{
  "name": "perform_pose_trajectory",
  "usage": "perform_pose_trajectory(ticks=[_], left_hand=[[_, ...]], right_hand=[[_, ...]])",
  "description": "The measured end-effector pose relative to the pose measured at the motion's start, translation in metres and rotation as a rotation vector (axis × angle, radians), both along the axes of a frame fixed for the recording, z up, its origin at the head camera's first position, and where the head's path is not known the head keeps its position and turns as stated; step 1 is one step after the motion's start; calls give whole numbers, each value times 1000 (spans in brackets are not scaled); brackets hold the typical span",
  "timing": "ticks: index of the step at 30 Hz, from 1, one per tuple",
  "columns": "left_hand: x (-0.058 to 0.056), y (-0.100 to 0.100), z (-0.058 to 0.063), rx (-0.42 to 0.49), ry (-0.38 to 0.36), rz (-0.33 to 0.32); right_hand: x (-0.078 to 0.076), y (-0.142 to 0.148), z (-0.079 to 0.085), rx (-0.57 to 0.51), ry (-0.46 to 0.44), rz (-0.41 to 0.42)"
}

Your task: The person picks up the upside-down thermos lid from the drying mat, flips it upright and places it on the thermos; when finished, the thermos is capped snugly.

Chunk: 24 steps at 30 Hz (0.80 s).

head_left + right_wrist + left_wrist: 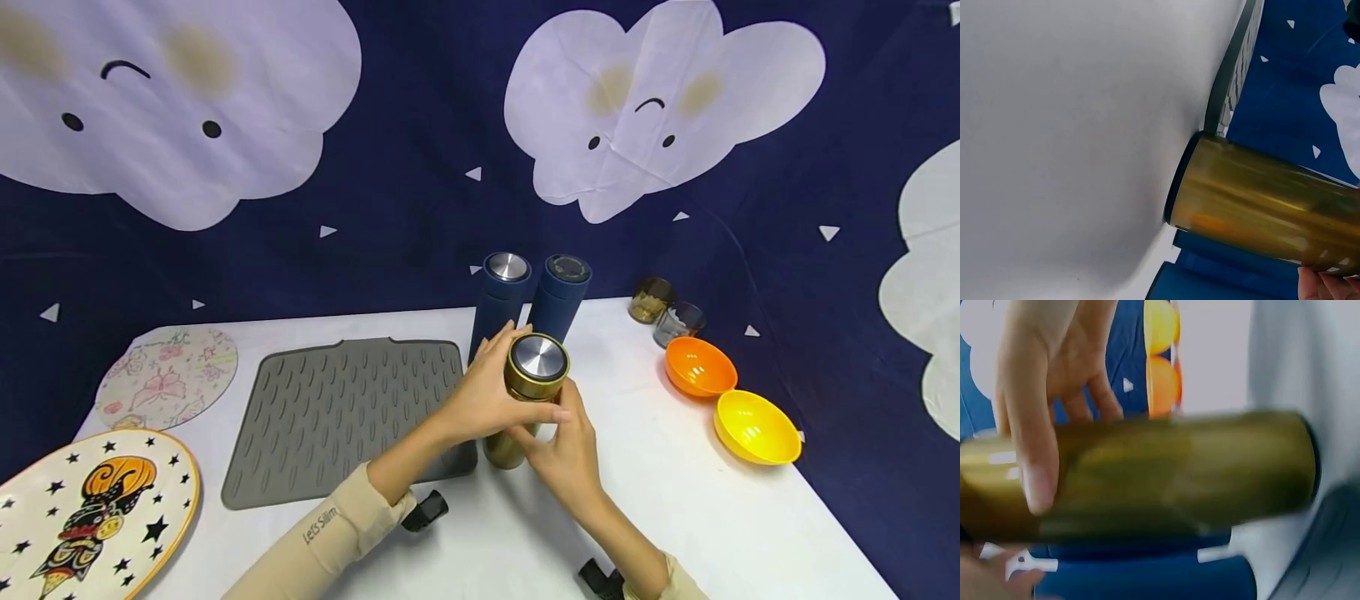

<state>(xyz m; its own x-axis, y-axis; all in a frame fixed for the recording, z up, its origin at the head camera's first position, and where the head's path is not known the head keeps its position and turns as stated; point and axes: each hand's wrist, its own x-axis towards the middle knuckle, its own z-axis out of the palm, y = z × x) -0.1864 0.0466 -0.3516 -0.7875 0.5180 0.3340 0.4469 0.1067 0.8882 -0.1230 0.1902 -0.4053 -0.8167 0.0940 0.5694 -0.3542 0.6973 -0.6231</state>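
Both hands hold a gold thermos bottle [504, 450] with a silver-topped lid, upright in front of two dark blue thermos bottles. My left hand [486, 393] wraps the upper body below the lid, its thumb across the front. From the other side my right hand [564, 454] grips the bottle lower down, its thumb in front too. In the left wrist view the gold bottle [1179, 475] lies across the picture, a thumb over it. The right wrist view shows its dark base [1182, 178] near the table; whether they touch I cannot tell. Behind stand the left blue thermos [497, 304] and right blue thermos [561, 292].
A grey drying mat [337, 417] lies left of the bottles. Further left are a round floral mat [168, 375] and a star-patterned plate [168, 475]. On the right are an orange bowl [699, 367], a yellow bowl [756, 427] and two small glasses [651, 300].
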Motion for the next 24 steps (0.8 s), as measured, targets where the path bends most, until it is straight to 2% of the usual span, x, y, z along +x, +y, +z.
perform_pose_trajectory(ticks=[2, 3, 4, 6, 9, 10, 11, 13, 16, 17, 18, 19, 22, 23, 24], left_hand=[[3, 4, 1, -42, 51, 127], [3, 4, 1, -30, 61, 158], [3, 4, 1, -4, 74, 159], [0, 0, 0, 82, 48, 69], [-7, -8, -2, 212, -39, -157], [-8, -10, -2, 231, -56, -206], [-8, -10, -2, 226, -68, -221], [-5, -7, -3, 178, -16, -154], [2, 2, -3, 89, 82, 55], [3, 4, -3, 84, 86, 87], [2, 4, -2, 109, 84, 75], [-1, 3, -2, 141, 65, 25], [-8, -5, -3, 253, -63, -204], [-9, -6, -3, 268, -96, -254], [-8, -6, -3, 267, -108, -267]], right_hand=[[-1, 1, 0, 12, 8, 0], [-1, 1, 0, 15, 9, 4], [-1, 1, 1, 19, 8, 9], [-1, 1, 1, 14, 4, 5], [0, 1, 1, 3, -5, 8], [0, 2, 1, 2, -6, 9], [0, 2, 1, 3, -2, 9], [0, 2, 1, 16, 14, 17], [-2, 3, 0, 35, 50, 27], [-2, 3, 0, 35, 53, 29], [-2, 3, -1, 34, 54, 33], [-1, 3, 0, 30, 50, 36], [0, 1, 0, 4, 8, 34], [1, 1, 0, -3, -2, 32], [1, 1, 0, -4, -2, 29]])
